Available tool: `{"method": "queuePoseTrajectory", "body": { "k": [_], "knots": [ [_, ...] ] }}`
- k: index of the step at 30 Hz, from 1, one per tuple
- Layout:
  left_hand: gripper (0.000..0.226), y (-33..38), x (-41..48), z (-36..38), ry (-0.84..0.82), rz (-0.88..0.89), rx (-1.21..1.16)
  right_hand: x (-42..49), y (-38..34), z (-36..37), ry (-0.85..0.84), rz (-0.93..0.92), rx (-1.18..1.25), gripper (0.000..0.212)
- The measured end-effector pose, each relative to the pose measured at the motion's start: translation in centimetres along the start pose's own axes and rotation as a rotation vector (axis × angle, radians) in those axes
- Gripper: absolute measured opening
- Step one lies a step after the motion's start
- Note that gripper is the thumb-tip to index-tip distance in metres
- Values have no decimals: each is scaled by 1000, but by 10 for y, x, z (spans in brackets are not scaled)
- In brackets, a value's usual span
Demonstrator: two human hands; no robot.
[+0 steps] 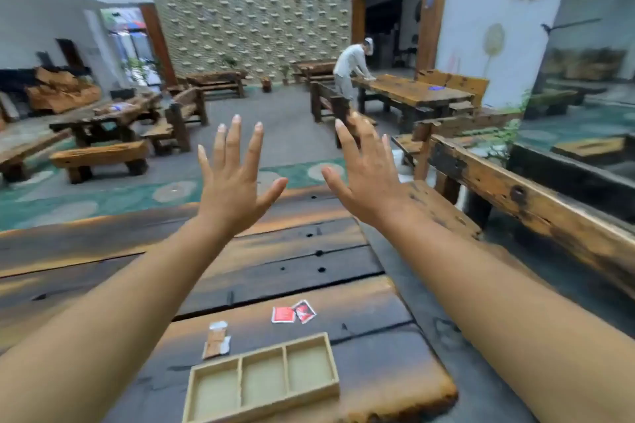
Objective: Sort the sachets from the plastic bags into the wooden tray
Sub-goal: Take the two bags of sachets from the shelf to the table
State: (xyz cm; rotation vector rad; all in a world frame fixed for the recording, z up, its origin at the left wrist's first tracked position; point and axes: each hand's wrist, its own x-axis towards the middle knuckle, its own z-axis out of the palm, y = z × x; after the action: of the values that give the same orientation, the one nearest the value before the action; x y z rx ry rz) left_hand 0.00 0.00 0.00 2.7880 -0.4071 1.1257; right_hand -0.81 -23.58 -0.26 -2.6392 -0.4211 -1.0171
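Holds the left hand and the right hand up in the air, well above the worktop, fingers straight and spread, palms turned away, nothing in either. Has the wooden tray lying near the close edge of the worktop, all three compartments bare. Finds the red sachets, two of them overlapping at one corner, just beyond the tray's right end, and the brown sachets in a small pile just beyond its left end, with a clear or whitish film at the edges, perhaps a plastic bag, though too small to tell. Judges them light, flat, thin and limp, likely glossy and slippery, apt to slide on the wood rather than lift. Suggests pinching one edge or corner between thumb and forefinger, or working a nail under a raised corner, upper red one first. Expects little risk of damage, more of lifting two stuck together or dropping one short of its compartment
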Motion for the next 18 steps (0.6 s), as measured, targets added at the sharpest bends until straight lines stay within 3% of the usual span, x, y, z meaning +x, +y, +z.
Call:
{"method": "queuePoseTrajectory", "body": {
  "k": [10, 18],
  "knots": [
    [90, 134, 10, 122, -218, 365, -311, -116, 111, -16, -153, 495, -251, 74],
    [89, 232, 6, 175, -374, 740, -580, -218, 121, -58, -187, 915, -485, 76]
  ]
}}
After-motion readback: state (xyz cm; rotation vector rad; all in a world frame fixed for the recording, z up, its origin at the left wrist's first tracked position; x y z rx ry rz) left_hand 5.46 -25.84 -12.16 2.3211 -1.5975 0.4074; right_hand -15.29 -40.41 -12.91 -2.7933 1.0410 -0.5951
